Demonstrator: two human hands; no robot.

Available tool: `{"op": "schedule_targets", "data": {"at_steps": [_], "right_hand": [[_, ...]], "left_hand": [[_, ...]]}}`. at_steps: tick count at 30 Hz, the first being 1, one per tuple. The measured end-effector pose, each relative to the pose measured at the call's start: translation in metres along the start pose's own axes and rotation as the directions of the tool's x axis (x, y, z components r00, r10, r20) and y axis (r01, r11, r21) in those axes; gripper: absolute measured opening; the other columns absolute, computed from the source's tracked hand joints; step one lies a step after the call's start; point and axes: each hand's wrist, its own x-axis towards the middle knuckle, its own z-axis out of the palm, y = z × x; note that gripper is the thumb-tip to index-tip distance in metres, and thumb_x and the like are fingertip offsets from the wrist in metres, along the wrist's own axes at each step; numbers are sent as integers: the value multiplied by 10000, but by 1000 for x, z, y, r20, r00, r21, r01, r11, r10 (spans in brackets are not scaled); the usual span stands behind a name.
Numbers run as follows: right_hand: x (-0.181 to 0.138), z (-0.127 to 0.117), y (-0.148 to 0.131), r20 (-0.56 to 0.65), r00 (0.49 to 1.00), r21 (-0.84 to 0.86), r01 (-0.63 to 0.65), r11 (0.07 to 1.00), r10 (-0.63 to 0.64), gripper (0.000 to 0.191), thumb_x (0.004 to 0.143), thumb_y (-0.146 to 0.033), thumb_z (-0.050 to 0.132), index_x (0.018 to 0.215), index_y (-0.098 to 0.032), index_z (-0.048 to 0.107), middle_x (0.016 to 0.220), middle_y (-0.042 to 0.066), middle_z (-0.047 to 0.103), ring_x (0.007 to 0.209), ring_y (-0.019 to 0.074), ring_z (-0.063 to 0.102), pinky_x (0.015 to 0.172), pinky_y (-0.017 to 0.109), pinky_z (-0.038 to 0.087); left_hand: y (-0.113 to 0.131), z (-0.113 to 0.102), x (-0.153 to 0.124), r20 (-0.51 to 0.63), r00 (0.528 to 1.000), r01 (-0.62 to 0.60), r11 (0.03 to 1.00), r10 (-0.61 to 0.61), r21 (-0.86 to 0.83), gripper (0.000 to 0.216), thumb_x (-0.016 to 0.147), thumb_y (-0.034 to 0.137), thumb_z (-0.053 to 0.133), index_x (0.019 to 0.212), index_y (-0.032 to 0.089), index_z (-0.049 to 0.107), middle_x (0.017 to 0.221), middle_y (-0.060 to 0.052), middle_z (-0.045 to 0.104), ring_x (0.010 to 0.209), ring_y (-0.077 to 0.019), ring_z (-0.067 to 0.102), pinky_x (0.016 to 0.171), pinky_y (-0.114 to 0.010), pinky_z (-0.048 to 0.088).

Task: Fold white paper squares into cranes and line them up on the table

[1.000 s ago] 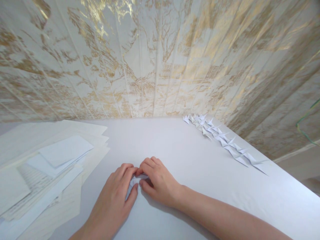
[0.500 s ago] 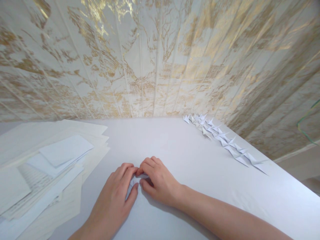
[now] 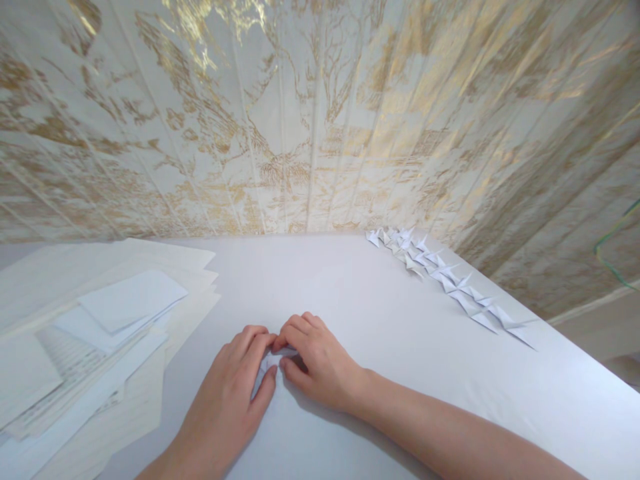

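Note:
A small folded piece of white paper (image 3: 271, 362) lies on the white table between my two hands, mostly hidden by the fingers. My left hand (image 3: 235, 383) grips its left side, fingers curled over the far edge and thumb at the near side. From the right, my right hand (image 3: 317, 363) pinches the paper, its index fingertip meeting the left fingertips at the far edge and its thumb close to the left thumb. How the paper is folded under the fingers cannot be made out.
Several folded white paper cranes (image 3: 453, 283) stand in rows along the table's right edge. On the left lies a spread of paper sheets (image 3: 190, 267), with smaller white pieces (image 3: 133, 300) and printed sheets on top. A gold-patterned wall (image 3: 300, 133) borders the table's (image 3: 300, 273) far side.

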Motion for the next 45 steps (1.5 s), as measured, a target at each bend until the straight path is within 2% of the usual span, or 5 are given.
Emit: {"op": "schedule_targets", "data": {"at_steps": [26,45], "right_hand": [[0,1,1,-1,1000,25,5,1000,-5,210,771,-51,529,924,-180,590,938,51,590,915,219,502,855,355,394],[0,0,0,7,1000,11,-2,1000,2,182,804,-39,545,922,-168,596,944,50,606,913,208,503,856,340,398]], "left_hand": [[3,-2,2,-8,1000,18,999,-18,-33,168,901,198,428,1055,240,481,1066,-60,541,955,-267,570,831,-462,485],[4,-3,2,36,999,19,997,-17,-69,141,935,205,395,1065,237,441,1073,-58,502,973,-270,528,845,-488,450]]}}
